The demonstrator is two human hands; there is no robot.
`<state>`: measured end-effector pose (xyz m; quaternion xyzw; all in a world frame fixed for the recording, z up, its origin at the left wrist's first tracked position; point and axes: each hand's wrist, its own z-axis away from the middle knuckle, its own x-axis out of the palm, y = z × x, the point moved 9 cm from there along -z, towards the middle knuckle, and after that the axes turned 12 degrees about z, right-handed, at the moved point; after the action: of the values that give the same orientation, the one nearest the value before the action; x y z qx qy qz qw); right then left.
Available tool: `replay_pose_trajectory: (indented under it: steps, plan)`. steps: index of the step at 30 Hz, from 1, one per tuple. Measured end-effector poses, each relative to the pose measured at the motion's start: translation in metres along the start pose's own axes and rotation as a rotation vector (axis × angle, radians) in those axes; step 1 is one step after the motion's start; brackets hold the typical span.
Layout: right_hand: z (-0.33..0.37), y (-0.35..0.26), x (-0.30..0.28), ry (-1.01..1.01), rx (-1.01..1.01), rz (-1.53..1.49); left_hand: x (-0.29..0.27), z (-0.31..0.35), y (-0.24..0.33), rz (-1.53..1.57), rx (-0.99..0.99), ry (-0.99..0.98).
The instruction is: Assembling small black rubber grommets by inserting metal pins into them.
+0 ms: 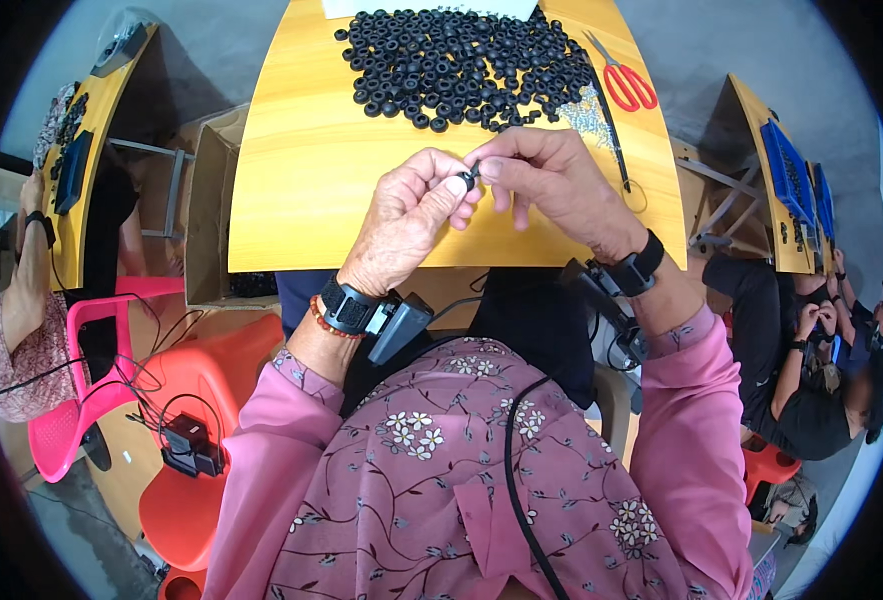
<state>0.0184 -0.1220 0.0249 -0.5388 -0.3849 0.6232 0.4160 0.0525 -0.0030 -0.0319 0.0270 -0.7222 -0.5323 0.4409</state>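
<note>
Over the near half of the yellow table, both my hands meet around a small black round rubber piece. My left hand pinches this black rubber piece between thumb and fingertips. Right against it, my right hand has thumb and forefinger closed on a small dark tip at the piece; what that tip is, I cannot make out. Beyond my hands spreads a large heap of similar black ring-shaped rubber pieces. Beside the heap lies a small pile of tiny silvery parts.
Red-handled scissors lie at the table's far right, near a thin black rod. An open cardboard box stands against the left side. Red chair and pink chair are at left. Other people work at tables on both sides.
</note>
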Motion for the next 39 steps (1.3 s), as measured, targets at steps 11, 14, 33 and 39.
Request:
replay_pose_trajectory:
  steps: [11, 14, 33, 39]
  plan:
    - [-0.001, 0.001, -0.001, -0.005, -0.040, -0.041, 0.000, -0.001, 0.001, 0.024, 0.005, -0.016]
    - [0.000, -0.005, 0.001, 0.018, -0.044, -0.010, 0.000, -0.001, 0.001, 0.021, 0.004, -0.014]
    - [-0.003, -0.010, -0.007, 0.022, -0.040, -0.009, -0.001, 0.000, 0.003, -0.031, 0.005, -0.006]
    - [-0.005, -0.013, -0.006, 0.008, -0.068, 0.035, -0.001, -0.001, 0.002, -0.025, 0.013, -0.013]
